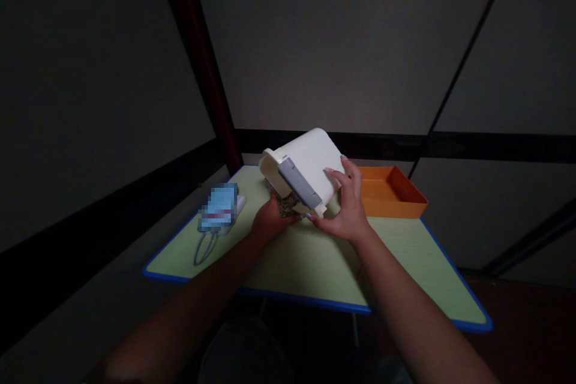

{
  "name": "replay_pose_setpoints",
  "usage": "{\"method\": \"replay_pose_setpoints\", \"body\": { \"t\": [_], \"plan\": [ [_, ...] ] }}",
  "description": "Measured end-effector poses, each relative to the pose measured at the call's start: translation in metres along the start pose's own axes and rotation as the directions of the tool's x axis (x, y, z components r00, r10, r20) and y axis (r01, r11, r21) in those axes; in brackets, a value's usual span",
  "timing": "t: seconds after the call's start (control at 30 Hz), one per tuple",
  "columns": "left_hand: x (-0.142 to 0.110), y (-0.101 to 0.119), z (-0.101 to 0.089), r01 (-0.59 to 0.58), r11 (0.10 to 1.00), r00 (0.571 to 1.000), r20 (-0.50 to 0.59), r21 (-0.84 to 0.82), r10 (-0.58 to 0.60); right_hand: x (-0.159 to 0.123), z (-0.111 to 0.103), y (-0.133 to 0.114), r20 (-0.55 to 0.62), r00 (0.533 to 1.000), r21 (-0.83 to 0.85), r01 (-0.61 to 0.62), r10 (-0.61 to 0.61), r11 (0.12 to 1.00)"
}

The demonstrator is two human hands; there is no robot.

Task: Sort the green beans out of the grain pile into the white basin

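A white plastic bin (310,156) with rounded corners and a grey strip (299,183) along one rim is held tilted above the table. Its open end faces down and to the left. My right hand (348,210) grips the bin from the right, thumb at the rim's lower corner and fingers spread over the white wall. At the bin's mouth, my left hand (270,220) is closed on a brown patterned piece (288,205), which looks like cloth. The bin hides part of that piece and some of the left fingers.
An orange open tray (391,209) sits at the table's back right. On the left lies a phone-like device (219,207), its screen blurred, with a looped cable (204,247). The pale green table (306,270) has a blue edge; walls stand behind and to the left.
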State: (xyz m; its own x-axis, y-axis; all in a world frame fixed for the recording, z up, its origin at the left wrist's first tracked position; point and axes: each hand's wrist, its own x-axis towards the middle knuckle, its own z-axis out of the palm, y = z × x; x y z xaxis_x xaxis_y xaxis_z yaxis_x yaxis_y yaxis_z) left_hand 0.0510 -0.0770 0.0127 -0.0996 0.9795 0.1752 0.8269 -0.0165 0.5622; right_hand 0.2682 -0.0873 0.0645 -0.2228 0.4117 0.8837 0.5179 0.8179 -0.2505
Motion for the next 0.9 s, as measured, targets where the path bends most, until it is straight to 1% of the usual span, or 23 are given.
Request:
{"method": "replay_pose_setpoints", "body": {
  "t": [0.13, 0.23, 0.5, 0.63, 0.9],
  "plan": [
    [0.0005, -0.0008, 0.0009, -0.001, 1.0, 1.0, -0.004, -0.003, 0.001, 0.0003, 0.0003, -0.0006, -0.026, 1.0, -0.003, 0.008, -0.008, 1.0],
    [0.0016, -0.002, 0.0029, 0.026, 1.0, 1.0, -0.017, 0.01, -0.026, 0.0007, 0.0012, 0.0003, -0.047, 0.999, -0.007, 0.027, -0.028, 1.0],
    [0.0031, -0.0047, 0.0064, 0.056, 0.998, 0.998, -0.028, 0.021, -0.055, 0.0014, 0.0011, 0.005, -0.082, 0.996, -0.085, 0.011, -0.018, 0.996],
    [0.0035, -0.0042, 0.0063, 0.057, 0.998, 0.998, -0.022, 0.021, -0.057, 0.0016, 0.0, 0.0038, -0.068, 0.998, -0.093, 0.007, -0.013, 0.996],
    [-0.0005, 0.003, -0.0004, 0.039, 0.999, 0.999, -0.008, -0.006, -0.039, 0.0012, 0.0001, 0.0003, -0.022, 0.999, -0.03, 0.033, -0.033, 0.999]
  ]
}}
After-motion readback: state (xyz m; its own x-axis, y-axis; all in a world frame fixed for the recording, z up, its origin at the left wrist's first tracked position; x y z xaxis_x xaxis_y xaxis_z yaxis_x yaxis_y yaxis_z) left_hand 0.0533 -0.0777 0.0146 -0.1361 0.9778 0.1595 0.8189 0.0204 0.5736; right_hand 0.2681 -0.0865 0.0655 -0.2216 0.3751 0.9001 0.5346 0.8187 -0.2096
